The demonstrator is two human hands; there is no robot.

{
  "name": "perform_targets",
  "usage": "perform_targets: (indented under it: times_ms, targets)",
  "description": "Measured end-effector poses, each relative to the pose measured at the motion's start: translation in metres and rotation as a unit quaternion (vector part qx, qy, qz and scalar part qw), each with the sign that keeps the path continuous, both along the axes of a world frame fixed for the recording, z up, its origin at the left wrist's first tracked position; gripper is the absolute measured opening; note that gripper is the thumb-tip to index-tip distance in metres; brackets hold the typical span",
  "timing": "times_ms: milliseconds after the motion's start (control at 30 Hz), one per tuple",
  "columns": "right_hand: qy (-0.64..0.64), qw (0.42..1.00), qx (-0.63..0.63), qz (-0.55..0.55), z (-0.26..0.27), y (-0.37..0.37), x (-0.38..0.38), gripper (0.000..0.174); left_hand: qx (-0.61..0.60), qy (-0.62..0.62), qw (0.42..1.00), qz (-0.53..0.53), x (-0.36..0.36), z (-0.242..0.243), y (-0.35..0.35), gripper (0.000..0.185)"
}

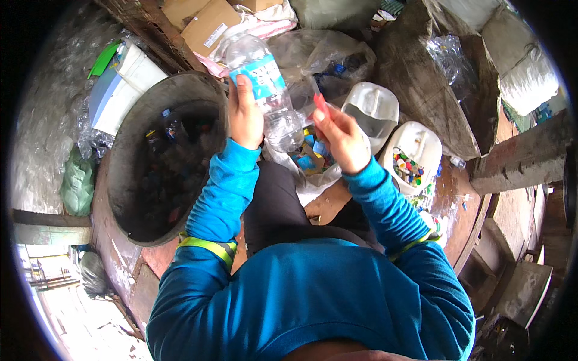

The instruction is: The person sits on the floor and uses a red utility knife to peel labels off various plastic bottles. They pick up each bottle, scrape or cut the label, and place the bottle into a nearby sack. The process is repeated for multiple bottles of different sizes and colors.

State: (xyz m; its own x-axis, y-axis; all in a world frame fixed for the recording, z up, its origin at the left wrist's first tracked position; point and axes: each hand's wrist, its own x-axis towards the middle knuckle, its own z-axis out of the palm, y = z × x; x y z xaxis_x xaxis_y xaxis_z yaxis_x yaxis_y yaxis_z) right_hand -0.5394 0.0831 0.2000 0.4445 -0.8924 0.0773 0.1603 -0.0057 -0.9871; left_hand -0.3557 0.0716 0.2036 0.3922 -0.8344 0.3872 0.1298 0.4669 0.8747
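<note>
A clear plastic bottle (281, 106) with a blue label (262, 76) is held up at a tilt by my left hand (246, 113), the thumb lying against the label. Its base points down toward my knees. To the right of the bottle, my right hand (343, 140) grips a small red-handled blade, apparently a knife (320, 103), pointing upward; its edge is blurred. The blade and the bottle look apart. Under both hands a white sack (311, 187) holds torn labels (309, 158), partly hidden by the bottle.
To my left stands a large dark tub (122, 180) with plastic bottles inside. On the right are a cut white jug (375, 97) and another jug (429, 135) holding coloured caps (406, 167). A big woven sack (406, 76) and cardboard (210, 27) lie beyond.
</note>
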Motion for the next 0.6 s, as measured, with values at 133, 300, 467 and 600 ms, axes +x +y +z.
perform_targets:
  times_ms: [133,300,467,600]
  targets:
    - [-0.007,0.981,-0.163,-0.108,0.008,-0.016,0.016,0.042,0.076,0.046,0.993,-0.073,-0.025,-0.021,0.014,0.056]
    - [-0.069,0.985,-0.021,-0.154,-0.011,-0.009,0.018,0.025,0.138,0.15,0.967,-0.153,-0.026,-0.032,0.016,0.045]
    - [-0.022,0.965,-0.06,-0.256,-0.046,-0.025,0.024,0.019,0.026,0.12,0.992,0.027,-0.026,-0.094,-0.01,0.022]
    - [-0.05,0.948,-0.011,-0.315,-0.069,-0.039,0.031,0.021,0.12,0.135,0.983,-0.016,-0.02,-0.114,0.003,0.027]
